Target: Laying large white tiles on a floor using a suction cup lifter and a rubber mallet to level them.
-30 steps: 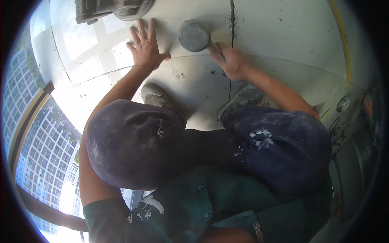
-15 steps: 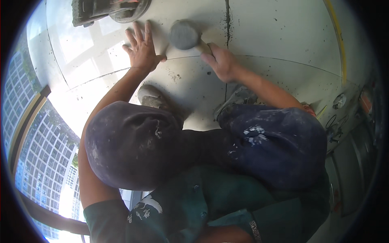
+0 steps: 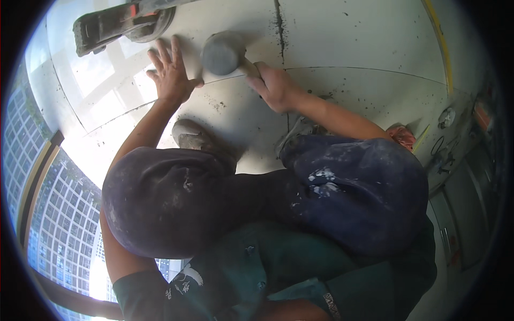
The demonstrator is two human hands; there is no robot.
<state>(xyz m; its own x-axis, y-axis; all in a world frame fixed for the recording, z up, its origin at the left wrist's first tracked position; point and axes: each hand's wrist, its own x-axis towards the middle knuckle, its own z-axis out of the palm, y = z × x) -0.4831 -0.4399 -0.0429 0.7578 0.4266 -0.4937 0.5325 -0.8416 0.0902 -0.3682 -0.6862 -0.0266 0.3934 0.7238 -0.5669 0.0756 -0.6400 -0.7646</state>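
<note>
My right hand (image 3: 273, 88) is closed round the handle of a rubber mallet (image 3: 221, 54). The mallet's round grey head is over the light floor tiles (image 3: 337, 40), to the right of my left hand. Flat on a glossy tile lies my left hand (image 3: 171, 75), its fingers spread and holding nothing. Just beyond its fingertips is a dark tool with a long grip and a round base (image 3: 126, 27), which I cannot name for certain. Whether the mallet touches the floor cannot be made out.
Dark, crumb-edged joints (image 3: 281, 32) run between the tiles. My shoes (image 3: 195, 135) stand close behind my hands. At the right are a reddish crumpled thing (image 3: 401, 136), a yellow strip (image 3: 441, 43) and some clutter by the wall. A window frame (image 3: 37, 182) edges the left side.
The view has shifted a little, so more of the dark tool shows at upper left. My left hand stays spread on the tile, and the mallet remains in my right hand.
</note>
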